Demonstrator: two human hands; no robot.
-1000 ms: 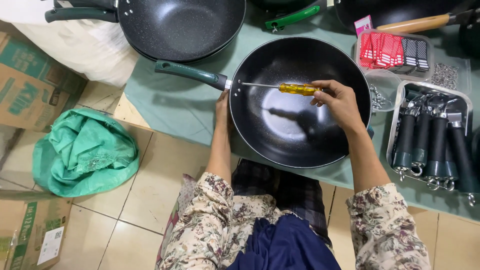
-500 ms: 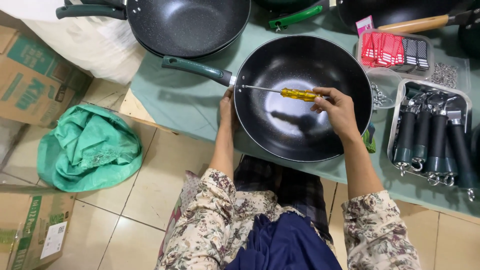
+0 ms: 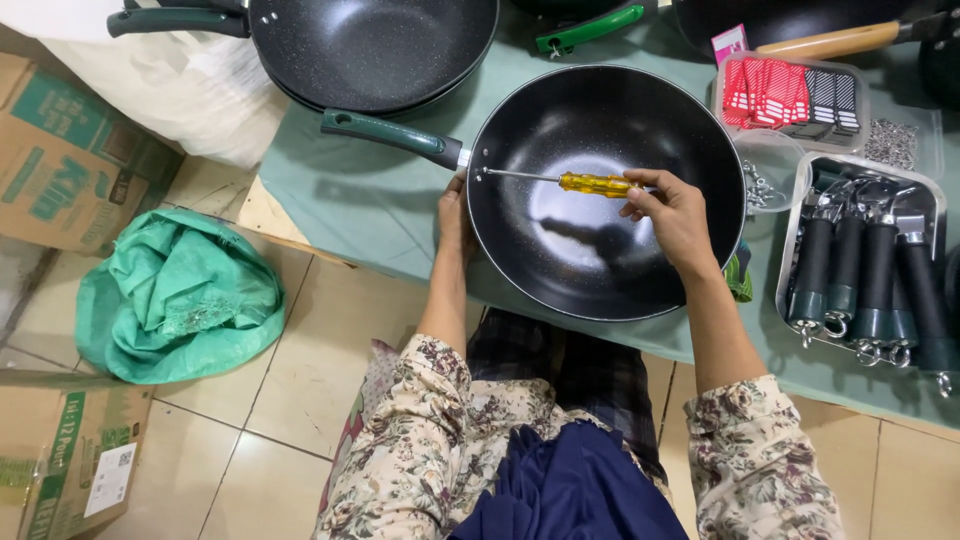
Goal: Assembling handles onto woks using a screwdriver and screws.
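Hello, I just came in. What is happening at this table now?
A person is working on a black wok that lies on a green-covered table. The right hand holds a yellow-handled screwdriver, its tip at the inner wall where the green handle joins. The left hand steadies the rim beside that joint. A tray of spare handles sits to the right, and more woks are stacked behind.

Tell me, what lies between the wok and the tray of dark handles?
In the head view, a clear plastic tub of small metal parts sits between the wok and the tray.
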